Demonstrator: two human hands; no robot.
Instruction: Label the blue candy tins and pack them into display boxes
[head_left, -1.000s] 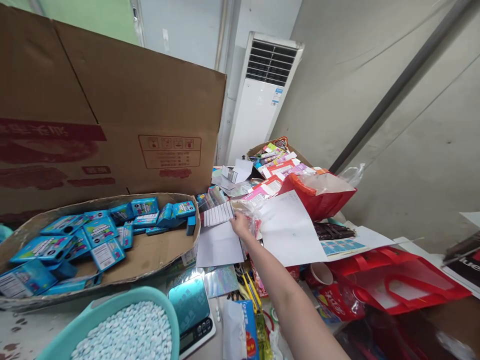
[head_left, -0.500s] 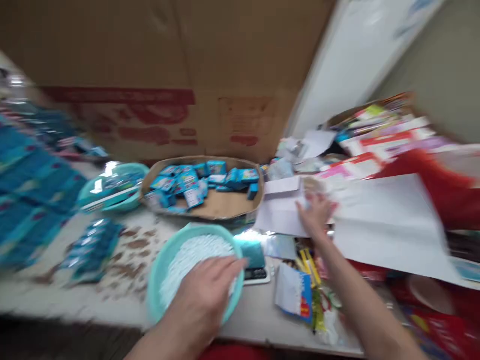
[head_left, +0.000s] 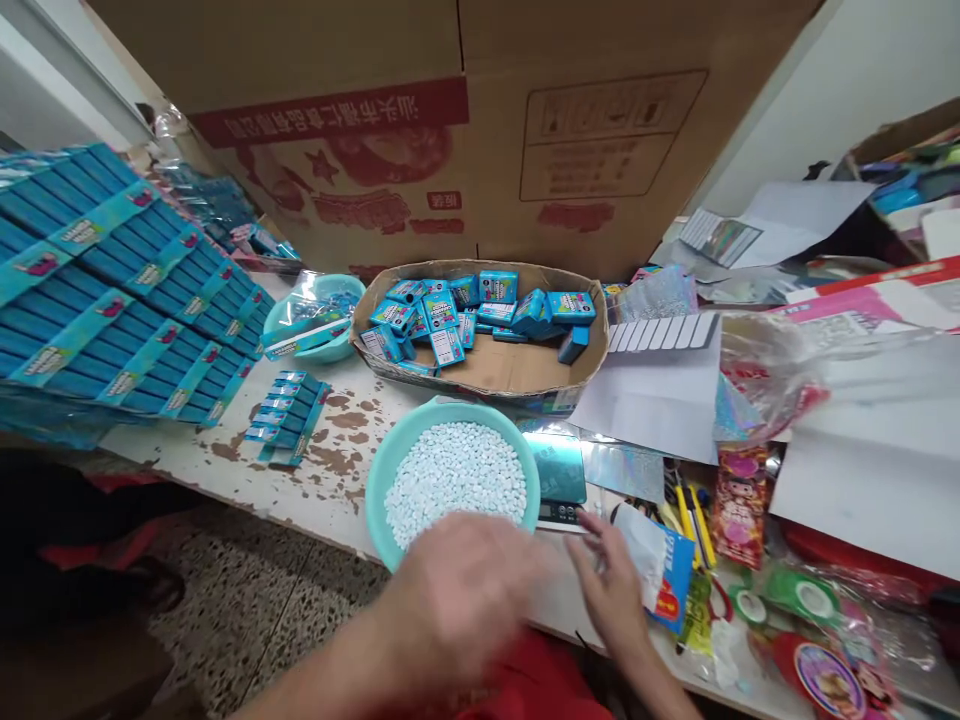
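My left hand (head_left: 469, 590) is smeared by motion over the near edge of a turquoise basin (head_left: 377, 500). Small white pellets (head_left: 454, 465) fill the basin; whether the hand holds any I cannot make out. Right of the basin, my right hand (head_left: 611, 580) is raised with fingers apart and nothing visible in them. Just beyond its fingertips sits a small digital scale (head_left: 559, 475) with a shiny plate. A blue-and-white packet (head_left: 664, 570) lies beside this hand. Behind the basin stands a cut-down cardboard tray (head_left: 517, 370) with several small blue boxes (head_left: 442, 310).
Stacked blue boxes (head_left: 127, 290) rise at the left, near a smaller turquoise bowl (head_left: 341, 345) and a short row of blue boxes (head_left: 289, 415). A big carton (head_left: 480, 130) blocks the back. Papers (head_left: 660, 390), yellow-handled cutters (head_left: 694, 525) and tape rolls (head_left: 814, 600) crowd the right.
My right hand has drawn back from the papers at the right to beside the scale. My left hand has shifted toward the basin's near right edge. The view has turned and become sharper.
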